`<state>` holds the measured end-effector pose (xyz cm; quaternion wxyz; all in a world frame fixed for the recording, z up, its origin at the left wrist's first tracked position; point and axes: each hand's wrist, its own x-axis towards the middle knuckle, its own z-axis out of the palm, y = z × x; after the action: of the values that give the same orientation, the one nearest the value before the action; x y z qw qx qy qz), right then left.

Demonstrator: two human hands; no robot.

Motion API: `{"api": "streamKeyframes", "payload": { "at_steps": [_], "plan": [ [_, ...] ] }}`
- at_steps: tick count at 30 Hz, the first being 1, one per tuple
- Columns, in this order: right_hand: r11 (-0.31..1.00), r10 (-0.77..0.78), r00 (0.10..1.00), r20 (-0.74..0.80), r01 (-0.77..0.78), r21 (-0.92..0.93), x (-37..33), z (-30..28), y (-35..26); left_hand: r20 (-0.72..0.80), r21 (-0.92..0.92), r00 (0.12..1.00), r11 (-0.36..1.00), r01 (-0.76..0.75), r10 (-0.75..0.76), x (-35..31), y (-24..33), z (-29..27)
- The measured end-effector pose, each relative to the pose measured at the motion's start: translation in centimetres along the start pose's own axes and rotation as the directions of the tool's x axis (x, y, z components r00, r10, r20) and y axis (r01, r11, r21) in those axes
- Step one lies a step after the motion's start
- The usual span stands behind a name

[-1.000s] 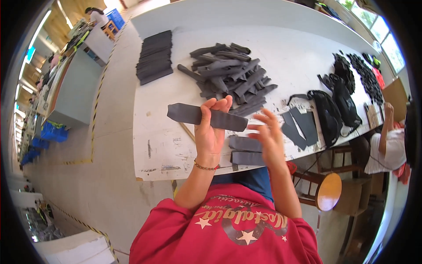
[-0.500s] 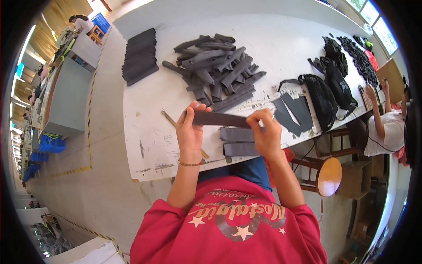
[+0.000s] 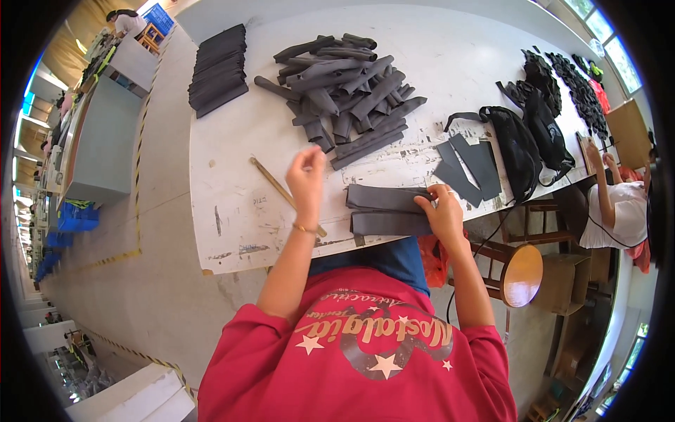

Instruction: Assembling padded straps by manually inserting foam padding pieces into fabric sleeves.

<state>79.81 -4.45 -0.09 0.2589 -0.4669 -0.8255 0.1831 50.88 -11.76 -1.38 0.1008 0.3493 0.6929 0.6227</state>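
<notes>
Two dark grey fabric strips lie side by side near the table's front edge: a far strip (image 3: pixel 383 197) and a near strip (image 3: pixel 387 224). My right hand (image 3: pixel 446 214) is at the right end of the far strip, thumb and fingers closed on it. Left of the strips, my left hand (image 3: pixel 305 184) is raised over the table with its fingers curled in and nothing visible in them. A thin wooden stick (image 3: pixel 275 184) lies slantwise beneath and beside my left wrist. Beyond my hands is a loose heap of rolled dark grey fabric pieces (image 3: pixel 351 84).
A neat stack of dark fabric (image 3: pixel 219 69) lies at the table's far left. Flat dark pieces (image 3: pixel 470 169) and black bags (image 3: pixel 517 155) are on the right. A round wooden stool (image 3: pixel 522 274) stands by the front edge; another person (image 3: pixel 619 204) sits at the far right.
The strip stretched between my hands has been laid on the table with the other. My left hand has let go and moved away from it; my right hand stays at its end.
</notes>
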Motion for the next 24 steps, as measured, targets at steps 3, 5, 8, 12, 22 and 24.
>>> {"api": "streamKeyframes", "payload": {
  "at_steps": [3,5,8,12,22,24],
  "plan": [
    [0.979,0.188,0.982,-0.026,-0.185,0.089,0.4,-2.3,0.6,-0.005,-0.11,0.95,0.944,0.31,-0.313,5.0,-2.9,-0.7],
    [0.993,0.05,0.992,-0.116,-0.062,-0.104,1.3,-2.5,2.6,-0.297,0.087,0.943,0.98,0.18,-0.147,7.8,-8.2,-1.6],
    [0.941,-0.07,0.996,-0.047,0.05,-0.336,1.9,-2.7,4.0,-0.149,0.367,0.979,0.911,0.186,-0.139,9.6,-7.7,0.0],
    [0.8,-0.197,0.968,0.155,0.25,-0.545,1.3,-1.6,7.0,-0.009,0.393,0.945,0.868,0.303,-0.326,10.2,-3.8,1.8],
    [0.729,-0.286,0.925,0.252,0.38,-0.57,1.9,-1.4,7.4,0.102,-0.005,0.991,0.997,-0.083,0.083,3.5,1.9,5.5],
    [0.808,-0.216,0.966,0.14,0.258,-0.529,2.3,-2.2,6.7,0.328,0.035,0.932,0.984,-0.172,0.151,2.9,2.3,6.5]
  ]
}}
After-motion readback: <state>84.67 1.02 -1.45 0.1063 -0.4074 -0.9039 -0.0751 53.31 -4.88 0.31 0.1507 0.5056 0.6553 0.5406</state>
